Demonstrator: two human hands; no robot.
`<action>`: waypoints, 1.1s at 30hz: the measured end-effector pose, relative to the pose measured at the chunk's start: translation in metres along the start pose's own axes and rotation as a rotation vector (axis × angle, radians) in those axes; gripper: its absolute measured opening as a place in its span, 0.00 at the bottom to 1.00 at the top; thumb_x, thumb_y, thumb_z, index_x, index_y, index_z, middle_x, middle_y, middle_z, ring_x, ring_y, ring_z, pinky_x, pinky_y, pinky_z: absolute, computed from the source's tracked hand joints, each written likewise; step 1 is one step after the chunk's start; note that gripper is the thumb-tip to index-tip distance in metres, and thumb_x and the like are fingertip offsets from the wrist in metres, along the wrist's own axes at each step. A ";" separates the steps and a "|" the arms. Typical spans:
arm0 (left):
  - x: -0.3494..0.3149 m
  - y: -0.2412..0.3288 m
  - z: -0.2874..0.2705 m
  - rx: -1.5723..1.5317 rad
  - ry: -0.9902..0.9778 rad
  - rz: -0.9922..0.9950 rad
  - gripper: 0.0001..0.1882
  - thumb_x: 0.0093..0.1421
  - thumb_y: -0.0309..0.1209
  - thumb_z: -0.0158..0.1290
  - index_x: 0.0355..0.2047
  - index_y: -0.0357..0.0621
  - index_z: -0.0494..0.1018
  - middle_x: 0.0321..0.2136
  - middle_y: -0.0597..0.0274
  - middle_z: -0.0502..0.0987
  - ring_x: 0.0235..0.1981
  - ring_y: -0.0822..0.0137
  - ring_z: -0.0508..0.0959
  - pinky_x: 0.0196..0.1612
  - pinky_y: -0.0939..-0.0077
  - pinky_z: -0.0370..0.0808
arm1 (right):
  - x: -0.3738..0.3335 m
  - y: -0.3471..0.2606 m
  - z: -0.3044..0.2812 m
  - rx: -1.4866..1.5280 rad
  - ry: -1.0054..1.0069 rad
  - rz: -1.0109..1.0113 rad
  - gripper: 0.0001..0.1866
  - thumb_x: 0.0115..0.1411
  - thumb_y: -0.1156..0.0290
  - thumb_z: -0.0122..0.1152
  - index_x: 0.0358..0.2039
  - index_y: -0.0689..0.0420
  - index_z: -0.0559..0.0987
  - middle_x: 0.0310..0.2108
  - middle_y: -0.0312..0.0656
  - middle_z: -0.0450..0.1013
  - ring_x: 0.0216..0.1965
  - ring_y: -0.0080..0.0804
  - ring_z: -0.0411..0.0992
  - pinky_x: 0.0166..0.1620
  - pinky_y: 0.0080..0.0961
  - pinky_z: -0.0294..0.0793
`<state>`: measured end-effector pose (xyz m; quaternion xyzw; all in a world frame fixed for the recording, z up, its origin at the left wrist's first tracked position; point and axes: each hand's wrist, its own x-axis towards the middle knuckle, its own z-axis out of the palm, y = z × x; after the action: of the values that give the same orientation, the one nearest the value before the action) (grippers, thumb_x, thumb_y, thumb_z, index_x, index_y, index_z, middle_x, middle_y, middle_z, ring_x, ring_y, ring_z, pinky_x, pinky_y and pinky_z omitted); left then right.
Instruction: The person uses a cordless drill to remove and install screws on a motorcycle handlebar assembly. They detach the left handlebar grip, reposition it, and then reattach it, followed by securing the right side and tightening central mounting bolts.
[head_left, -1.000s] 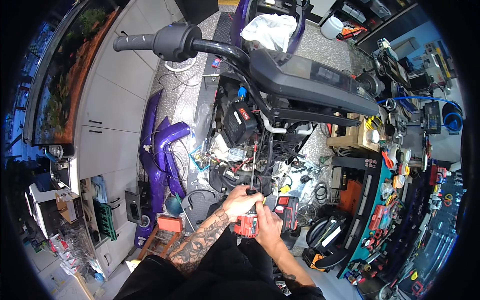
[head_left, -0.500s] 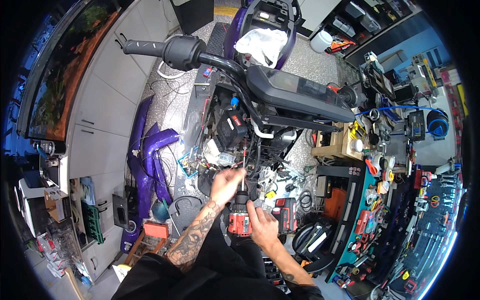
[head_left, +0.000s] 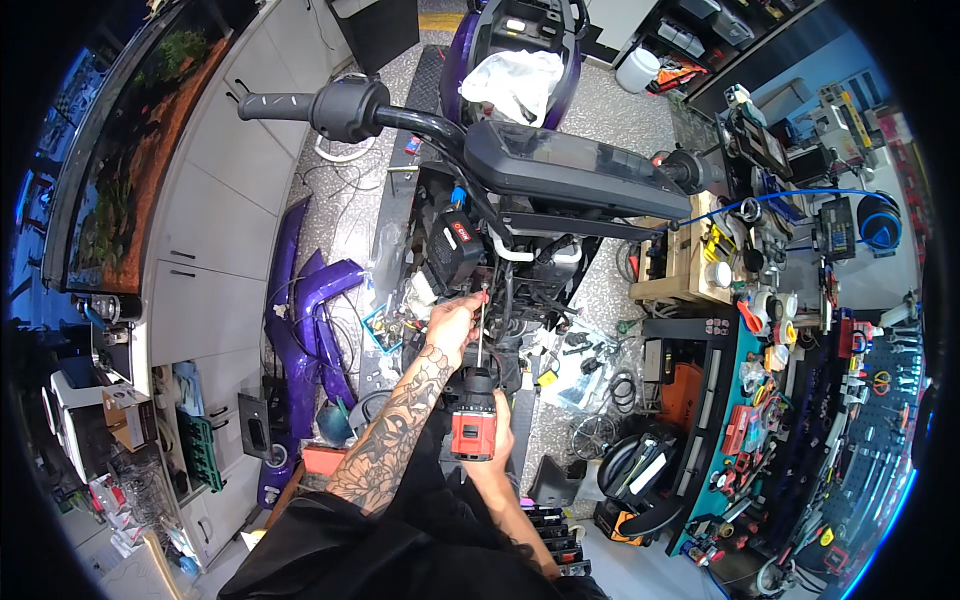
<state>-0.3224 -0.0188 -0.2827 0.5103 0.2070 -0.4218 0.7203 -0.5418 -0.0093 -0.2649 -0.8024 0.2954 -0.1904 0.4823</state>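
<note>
My right hand (head_left: 503, 432) is wrapped round a red and black cordless drill (head_left: 474, 425), which points away from me into the front of a partly stripped scooter. A long, thin metal bit (head_left: 481, 348) runs forward from its chuck. Near the bit's far end, by a small red piece, the fingers of my left hand (head_left: 455, 325) are closed about the shaft. Just beyond them sits a black box-shaped unit (head_left: 458, 245) among exposed cables. The bit's tip and what it meets are too small to make out.
Across the front stretch the scooter's handlebar (head_left: 420, 122) and display (head_left: 570, 165). Purple body panels (head_left: 310, 315) lie on the floor at left, beside white cabinets (head_left: 205, 260). At right stand a wooden stand (head_left: 685, 270) and a tool-laden bench (head_left: 735, 435).
My left hand has slid forward along the bit, away from the chuck. The drill has tilted, and my right hand now shows beside and beneath it. The whole view has shifted slightly.
</note>
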 end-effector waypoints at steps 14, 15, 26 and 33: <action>-0.014 0.011 0.008 -0.051 0.057 -0.048 0.09 0.69 0.34 0.60 0.36 0.42 0.81 0.25 0.73 0.77 0.21 0.80 0.68 0.26 0.80 0.67 | -0.017 0.005 0.025 0.157 0.066 0.005 0.45 0.51 0.75 0.75 0.67 0.64 0.62 0.39 0.48 0.83 0.36 0.42 0.84 0.42 0.33 0.83; -0.014 0.012 0.010 -0.066 0.074 -0.043 0.10 0.69 0.35 0.60 0.35 0.41 0.82 0.24 0.74 0.76 0.19 0.81 0.66 0.24 0.81 0.64 | -0.017 0.005 0.023 0.165 0.066 0.006 0.45 0.51 0.75 0.75 0.67 0.64 0.63 0.39 0.47 0.83 0.36 0.42 0.85 0.41 0.33 0.83; 0.000 0.013 0.010 -0.081 0.081 -0.089 0.13 0.67 0.40 0.62 0.36 0.42 0.83 0.19 0.79 0.67 0.18 0.80 0.62 0.22 0.80 0.59 | -0.023 0.008 0.025 0.124 0.106 -0.069 0.43 0.51 0.74 0.76 0.66 0.66 0.64 0.37 0.45 0.83 0.34 0.37 0.84 0.41 0.31 0.83; -0.011 0.026 0.016 -0.125 0.028 -0.157 0.10 0.67 0.37 0.60 0.30 0.48 0.77 0.17 0.77 0.66 0.17 0.77 0.63 0.27 0.75 0.70 | -0.023 -0.002 0.029 0.084 0.124 -0.024 0.48 0.50 0.74 0.76 0.69 0.62 0.60 0.32 0.39 0.81 0.31 0.31 0.81 0.38 0.27 0.81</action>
<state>-0.3099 -0.0259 -0.2537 0.4523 0.2822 -0.4560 0.7126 -0.5409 0.0257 -0.2774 -0.7716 0.3069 -0.2577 0.4940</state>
